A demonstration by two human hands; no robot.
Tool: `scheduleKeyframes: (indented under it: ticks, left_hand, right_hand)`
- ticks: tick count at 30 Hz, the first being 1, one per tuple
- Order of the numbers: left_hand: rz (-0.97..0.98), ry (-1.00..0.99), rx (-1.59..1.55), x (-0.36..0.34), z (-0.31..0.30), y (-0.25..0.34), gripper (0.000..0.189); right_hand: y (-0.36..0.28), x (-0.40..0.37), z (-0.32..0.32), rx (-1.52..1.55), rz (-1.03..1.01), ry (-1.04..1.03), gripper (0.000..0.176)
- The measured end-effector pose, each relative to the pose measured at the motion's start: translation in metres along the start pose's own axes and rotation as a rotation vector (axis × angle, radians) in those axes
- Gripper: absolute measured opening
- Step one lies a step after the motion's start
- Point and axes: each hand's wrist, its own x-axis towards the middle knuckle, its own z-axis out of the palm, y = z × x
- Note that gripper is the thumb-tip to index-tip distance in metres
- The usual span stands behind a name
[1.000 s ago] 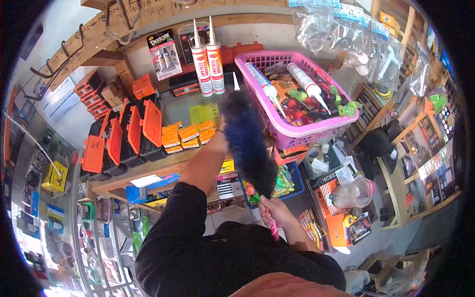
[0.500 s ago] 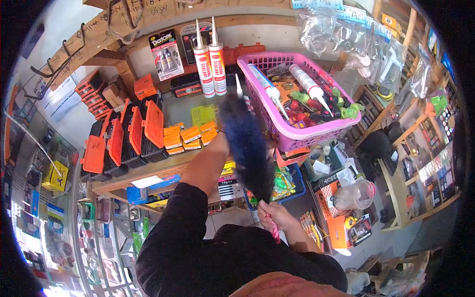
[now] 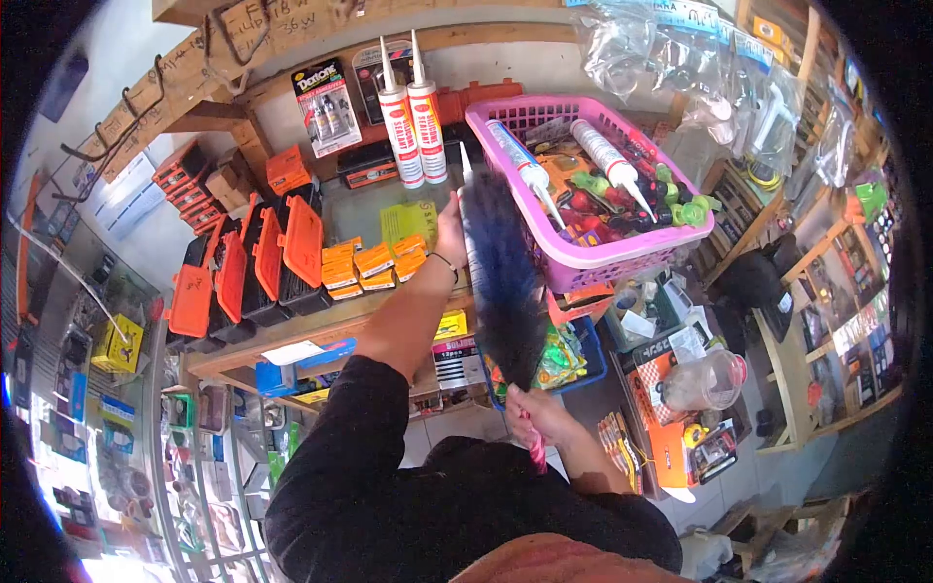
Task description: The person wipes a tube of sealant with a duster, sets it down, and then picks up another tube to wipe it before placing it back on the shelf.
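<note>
My right hand (image 3: 540, 418) is wrapped round the pink handle of a dark blue-black fluffy duster (image 3: 503, 277), which points away from me. Reaching over the shelf, my left hand (image 3: 451, 233) is at a sealant tube (image 3: 468, 219) that the duster partly covers; its fingers are wrapped against the tube's side. Two more white sealant tubes (image 3: 412, 131) stand upright behind. Right of the duster sits a pink basket (image 3: 622, 255) holding tubes and small coloured items. Small orange-yellow boxes (image 3: 374, 259) lie left of my left hand.
Black cases with orange lids (image 3: 301, 243) line the left of the wooden shelf (image 3: 330, 316). Plastic bags (image 3: 680, 68) hang at upper right. Below right are a clear jar (image 3: 705, 382) and a blue tray (image 3: 595, 350). Metal hooks (image 3: 146, 97) stick out at upper left.
My left hand, hidden behind the duster before, now shows beside the tube. The duster's head has shifted right, away from the standing tubes.
</note>
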Motion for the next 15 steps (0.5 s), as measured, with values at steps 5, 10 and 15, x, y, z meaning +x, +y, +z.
scheduleKeyframes:
  ticks: [5, 10, 15]
  left_hand:
    - [-0.135, -0.318, -0.141, 0.021, -0.032, 0.001, 0.045]
    - [0.146, 0.011, 0.001, 0.005, -0.014, -0.005, 0.047]
    - [0.016, 0.058, 0.087, 0.000, -0.006, 0.003, 0.043]
  right_hand:
    - [0.002, 0.006, -0.003, 0.008, -0.031, -0.023, 0.039]
    - [0.001, 0.001, -0.003, -0.031, 0.043, -0.072, 0.039]
    - [0.004, 0.005, -0.010, 0.009, -0.016, -0.018, 0.039]
